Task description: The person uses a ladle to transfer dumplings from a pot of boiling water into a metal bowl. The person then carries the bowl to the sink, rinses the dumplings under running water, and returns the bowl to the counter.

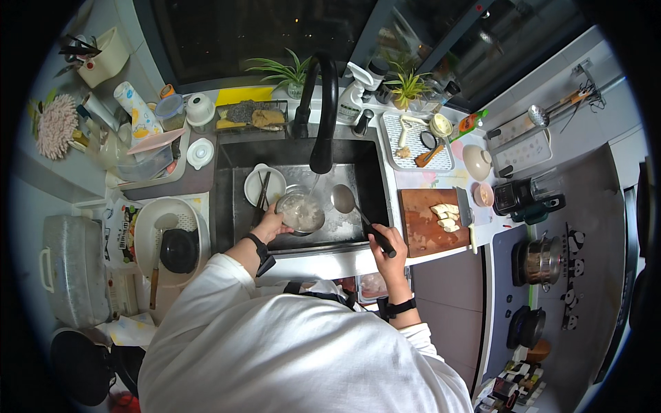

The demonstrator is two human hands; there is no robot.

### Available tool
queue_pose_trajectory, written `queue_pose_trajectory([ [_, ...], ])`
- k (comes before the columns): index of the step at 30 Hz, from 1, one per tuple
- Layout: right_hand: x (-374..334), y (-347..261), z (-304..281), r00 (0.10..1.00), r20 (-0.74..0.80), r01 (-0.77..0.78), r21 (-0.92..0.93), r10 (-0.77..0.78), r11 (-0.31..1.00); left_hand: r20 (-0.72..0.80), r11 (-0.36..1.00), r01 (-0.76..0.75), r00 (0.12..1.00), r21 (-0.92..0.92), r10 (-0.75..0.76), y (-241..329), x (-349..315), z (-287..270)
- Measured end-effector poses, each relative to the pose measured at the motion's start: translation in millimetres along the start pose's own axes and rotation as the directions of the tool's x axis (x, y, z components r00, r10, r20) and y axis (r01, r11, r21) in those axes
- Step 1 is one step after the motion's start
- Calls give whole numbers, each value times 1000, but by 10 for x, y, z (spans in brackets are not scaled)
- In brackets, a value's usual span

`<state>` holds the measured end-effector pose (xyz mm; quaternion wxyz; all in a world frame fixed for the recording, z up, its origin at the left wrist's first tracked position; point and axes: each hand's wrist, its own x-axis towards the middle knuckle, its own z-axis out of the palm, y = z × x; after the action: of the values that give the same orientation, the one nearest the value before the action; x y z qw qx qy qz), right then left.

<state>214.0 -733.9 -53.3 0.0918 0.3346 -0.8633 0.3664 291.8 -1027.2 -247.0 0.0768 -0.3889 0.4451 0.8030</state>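
Observation:
Over the black sink (379, 186), my left hand (272, 226) grips the rim of a round metal bowl (300, 213). Water runs from the black faucet (322, 141) into or beside this bowl, which holds cloudy liquid. My right hand (387, 249) is wrapped around the black handle of a metal ladle (342, 199); its head is over the sink, right of the bowl and apart from it. Behind the metal bowl, a white bowl (260, 177) sits in the sink with dark chopsticks (264, 191) leaning across it.
Right of the sink lies a cutting board (416, 224) with pale cut pieces (446, 219) and a knife (472, 237). A white drain tray (392, 131) stands behind it. To the left, a white basin (148, 234) holds a black bowl (179, 249). Pots (540, 260) are on the far-right stove.

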Motion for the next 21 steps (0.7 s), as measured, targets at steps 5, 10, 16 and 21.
queue_pose_trajectory([
  [5,17,51,-45,1000,-23,13,12,-12,1000,0,998,38,999,-40,-38,-84,92,-57],
  [10,1,83,-70,999,-48,5,28,-4,1000,-24,994,97,995,-49,-98,-127,197,-100],
  [16,-48,122,-115,996,-90,-5,39,8,999,-44,968,195,978,-155,-204,-118,253,-46],
  [21,-55,148,-176,990,-135,-33,34,37,999,-63,874,289,939,-391,-338,-139,390,-38],
])
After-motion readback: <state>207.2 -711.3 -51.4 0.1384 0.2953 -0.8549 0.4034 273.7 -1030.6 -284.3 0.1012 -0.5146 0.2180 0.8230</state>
